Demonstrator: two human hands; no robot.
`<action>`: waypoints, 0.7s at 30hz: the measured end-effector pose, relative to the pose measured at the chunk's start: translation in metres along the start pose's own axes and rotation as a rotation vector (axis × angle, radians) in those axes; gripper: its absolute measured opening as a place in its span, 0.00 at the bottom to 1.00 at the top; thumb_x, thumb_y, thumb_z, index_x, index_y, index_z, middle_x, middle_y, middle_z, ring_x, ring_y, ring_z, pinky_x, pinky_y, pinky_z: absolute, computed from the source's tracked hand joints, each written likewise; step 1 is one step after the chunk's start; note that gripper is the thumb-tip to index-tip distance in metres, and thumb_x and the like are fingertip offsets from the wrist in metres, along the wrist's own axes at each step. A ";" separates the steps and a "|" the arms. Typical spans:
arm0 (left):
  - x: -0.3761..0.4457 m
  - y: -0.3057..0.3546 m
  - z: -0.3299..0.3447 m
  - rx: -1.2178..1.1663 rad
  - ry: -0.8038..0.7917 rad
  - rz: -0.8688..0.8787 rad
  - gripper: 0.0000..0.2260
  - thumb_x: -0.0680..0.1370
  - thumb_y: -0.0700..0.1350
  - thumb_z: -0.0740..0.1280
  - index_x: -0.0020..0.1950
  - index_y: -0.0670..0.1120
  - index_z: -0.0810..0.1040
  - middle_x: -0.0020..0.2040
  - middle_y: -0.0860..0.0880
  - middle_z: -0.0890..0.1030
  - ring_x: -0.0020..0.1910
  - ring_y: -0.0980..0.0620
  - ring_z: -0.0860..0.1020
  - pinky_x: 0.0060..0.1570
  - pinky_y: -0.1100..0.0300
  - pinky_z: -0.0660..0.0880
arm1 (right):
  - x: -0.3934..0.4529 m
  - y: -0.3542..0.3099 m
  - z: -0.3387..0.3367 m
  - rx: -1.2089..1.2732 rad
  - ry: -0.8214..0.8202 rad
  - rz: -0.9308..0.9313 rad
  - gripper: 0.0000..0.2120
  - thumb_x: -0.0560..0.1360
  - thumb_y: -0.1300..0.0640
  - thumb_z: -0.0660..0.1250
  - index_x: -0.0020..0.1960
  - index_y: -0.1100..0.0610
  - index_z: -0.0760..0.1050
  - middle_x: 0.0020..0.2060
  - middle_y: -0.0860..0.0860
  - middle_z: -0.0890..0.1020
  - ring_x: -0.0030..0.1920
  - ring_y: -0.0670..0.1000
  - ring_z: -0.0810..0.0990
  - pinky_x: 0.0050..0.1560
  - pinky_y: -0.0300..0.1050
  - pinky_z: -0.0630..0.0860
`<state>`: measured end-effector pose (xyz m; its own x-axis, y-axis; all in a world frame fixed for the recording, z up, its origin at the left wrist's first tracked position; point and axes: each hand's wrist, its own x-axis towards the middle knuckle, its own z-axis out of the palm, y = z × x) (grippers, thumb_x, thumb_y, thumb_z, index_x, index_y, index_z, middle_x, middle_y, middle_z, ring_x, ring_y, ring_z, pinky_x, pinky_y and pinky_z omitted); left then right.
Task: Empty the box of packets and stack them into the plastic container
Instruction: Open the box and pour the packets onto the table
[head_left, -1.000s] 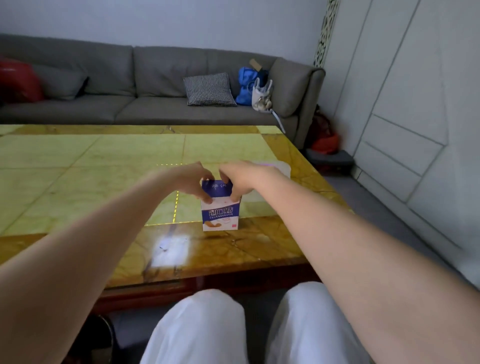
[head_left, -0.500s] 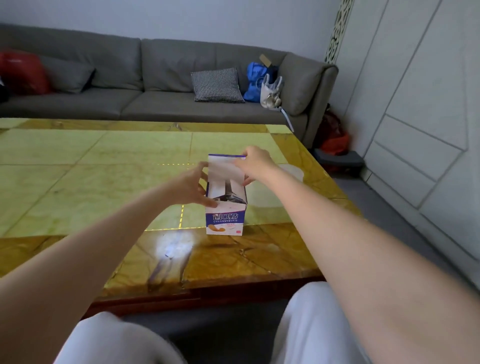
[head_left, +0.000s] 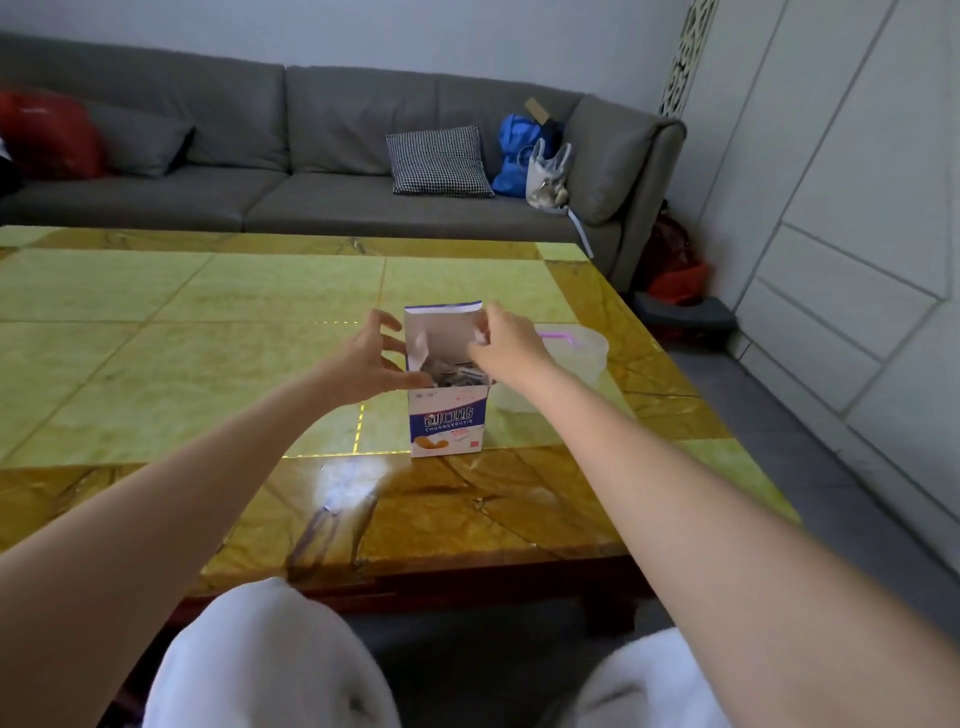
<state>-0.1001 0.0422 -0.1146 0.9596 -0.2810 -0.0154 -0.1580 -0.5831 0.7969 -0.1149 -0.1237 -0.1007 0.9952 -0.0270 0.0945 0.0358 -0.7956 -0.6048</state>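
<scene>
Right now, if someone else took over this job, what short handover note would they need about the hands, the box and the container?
Left hand: fingers spread against the left side of the box, steadying it.
Right hand: at the open top's right side, pinching a side flap.
Box: upright on the table, lid flap raised, packets visible inside.
Plastic container: on the table just right of and behind the box; no packets seen in it.
Done: box opened.
Left: take out the packets, stack them in the container.
</scene>
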 end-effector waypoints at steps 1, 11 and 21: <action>-0.001 -0.001 0.000 -0.094 0.025 -0.025 0.24 0.72 0.39 0.70 0.62 0.41 0.60 0.60 0.41 0.74 0.47 0.47 0.76 0.42 0.56 0.76 | -0.001 0.000 -0.002 -0.012 0.030 0.027 0.18 0.76 0.63 0.61 0.65 0.62 0.64 0.59 0.59 0.73 0.54 0.56 0.74 0.45 0.42 0.67; -0.009 -0.022 -0.008 0.772 0.343 0.417 0.18 0.73 0.42 0.69 0.61 0.45 0.72 0.62 0.44 0.70 0.60 0.45 0.69 0.60 0.52 0.67 | -0.008 -0.003 -0.006 -0.690 -0.015 -0.377 0.07 0.75 0.64 0.63 0.51 0.59 0.76 0.52 0.53 0.76 0.57 0.55 0.72 0.62 0.50 0.63; 0.001 -0.013 0.003 0.279 -0.124 0.047 0.36 0.70 0.47 0.73 0.73 0.45 0.59 0.69 0.45 0.70 0.63 0.48 0.70 0.55 0.57 0.71 | 0.016 -0.016 -0.017 -0.514 -0.429 -0.349 0.24 0.73 0.56 0.69 0.67 0.53 0.69 0.60 0.53 0.76 0.55 0.52 0.75 0.49 0.41 0.72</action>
<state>-0.0981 0.0470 -0.1266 0.9169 -0.3931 -0.0698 -0.2756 -0.7496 0.6017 -0.1007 -0.1215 -0.0757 0.8860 0.4325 -0.1671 0.4125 -0.8999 -0.1415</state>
